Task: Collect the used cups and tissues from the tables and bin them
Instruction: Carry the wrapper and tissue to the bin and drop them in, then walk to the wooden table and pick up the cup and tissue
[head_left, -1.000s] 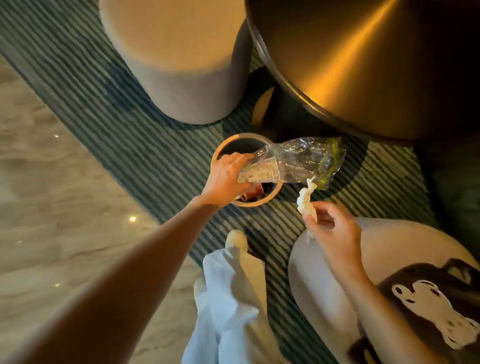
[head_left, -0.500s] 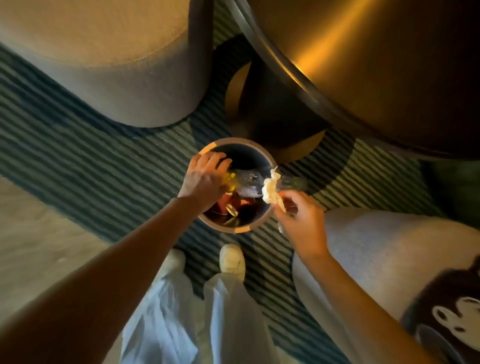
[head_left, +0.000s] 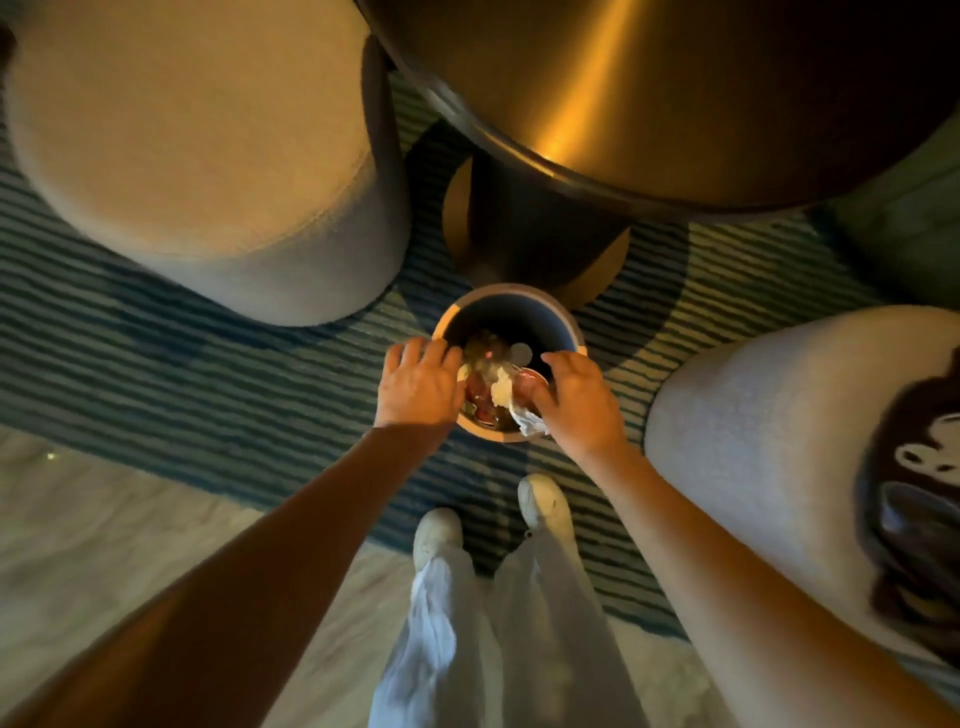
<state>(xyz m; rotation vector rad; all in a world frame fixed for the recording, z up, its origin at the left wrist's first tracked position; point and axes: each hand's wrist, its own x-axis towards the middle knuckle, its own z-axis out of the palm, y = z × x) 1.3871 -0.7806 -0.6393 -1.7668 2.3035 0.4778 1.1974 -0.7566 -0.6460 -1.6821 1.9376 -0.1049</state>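
A small round bin (head_left: 511, 292) stands on the striped rug, part full of rubbish. A crumpled clear plastic wrapper (head_left: 482, 347) and a white tissue (head_left: 501, 388) lie inside it. My left hand (head_left: 420, 388) hovers palm down over the bin's left rim, fingers apart and empty. Over the right rim my right hand (head_left: 577, 402) is also palm down with fingers stretched. A second white tissue (head_left: 531, 423) sticks out from under its thumb, across the near rim. I cannot tell whether the hand grips it.
A dark round table (head_left: 675, 78) on a pedestal (head_left: 535, 223) stands just behind the bin. A beige pouf (head_left: 197, 156) is at the left. Another pouf (head_left: 753, 415) at the right carries a dark patterned item (head_left: 924, 493). My white shoes (head_left: 436, 530) stand at the rug's edge.
My left hand has let the plastic wrapper drop into the bin and spread its fingers. My right hand turned palm down and lowered the tissue over the bin. The view moved closer.
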